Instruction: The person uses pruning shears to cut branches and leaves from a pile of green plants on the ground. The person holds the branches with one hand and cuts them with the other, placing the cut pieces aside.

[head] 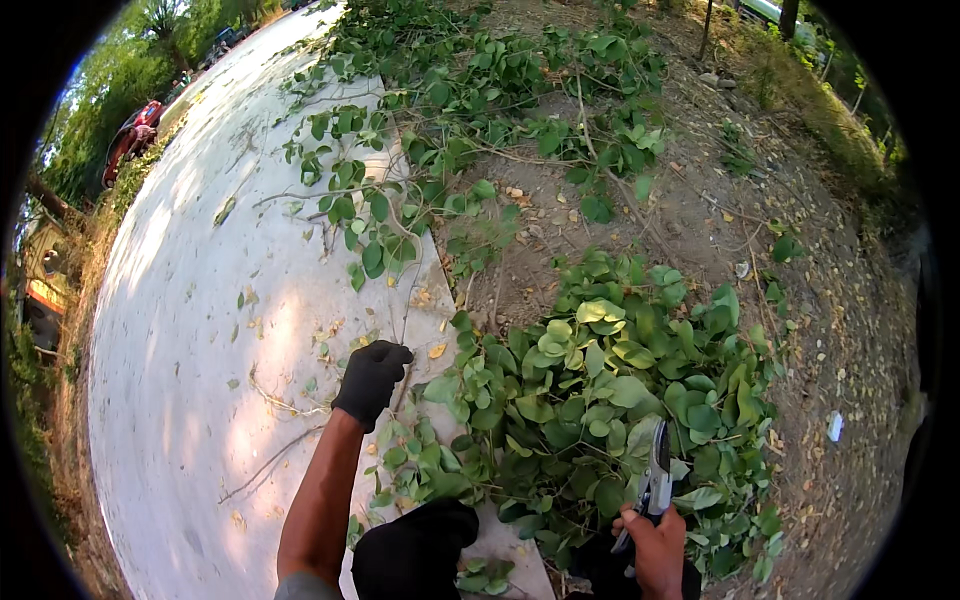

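My left hand (375,381), in a black glove, is closed around a thin bare branch (409,304) above the edge of the pale concrete pavement (187,322). The stem runs away from me towards leafy twigs. At the lower right my right hand (654,544), ungloved, grips a pair of bypass-type pruning shears (658,480). Its dark blade points away from me over a heap of cut leafy branches (577,397). Whether the blades are parted is hard to tell. Part of the shears' handles is hidden by my fingers.
More leafy branches (465,97) sprawl across the pavement edge and the bare soil (525,277) ahead. Dry sticks (271,461) and fallen leaves lie on the concrete. My black-clad knee (412,551) is close below. A red vehicle (131,146) stands far left.
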Action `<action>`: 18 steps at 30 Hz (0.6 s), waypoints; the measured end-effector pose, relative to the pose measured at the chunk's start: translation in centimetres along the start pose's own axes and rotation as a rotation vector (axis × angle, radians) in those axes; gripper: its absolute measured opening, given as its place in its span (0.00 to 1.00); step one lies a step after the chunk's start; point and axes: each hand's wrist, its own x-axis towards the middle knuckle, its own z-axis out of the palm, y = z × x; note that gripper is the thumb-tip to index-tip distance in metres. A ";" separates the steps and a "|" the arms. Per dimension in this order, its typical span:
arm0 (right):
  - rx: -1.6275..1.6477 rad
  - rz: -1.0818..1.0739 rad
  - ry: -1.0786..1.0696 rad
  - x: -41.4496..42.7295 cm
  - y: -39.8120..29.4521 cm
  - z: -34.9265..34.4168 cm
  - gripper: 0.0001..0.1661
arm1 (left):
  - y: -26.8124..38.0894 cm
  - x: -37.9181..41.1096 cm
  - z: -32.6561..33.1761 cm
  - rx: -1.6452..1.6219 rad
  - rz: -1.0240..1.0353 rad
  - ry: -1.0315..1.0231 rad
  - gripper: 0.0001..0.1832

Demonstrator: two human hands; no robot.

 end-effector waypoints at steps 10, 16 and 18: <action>-0.073 -0.111 -0.078 -3.5 2.7 -0.8 0.16 | 4.2 -12.0 -4.9 -0.081 -0.018 0.044 0.12; 0.001 -0.126 -0.065 -5.0 3.9 -1.1 0.15 | 2.4 -18.8 -4.7 -0.057 -0.024 -0.012 0.13; 0.025 -0.114 -0.049 -5.2 4.0 -1.3 0.16 | 2.7 -20.9 -4.1 -0.043 -0.021 -0.026 0.13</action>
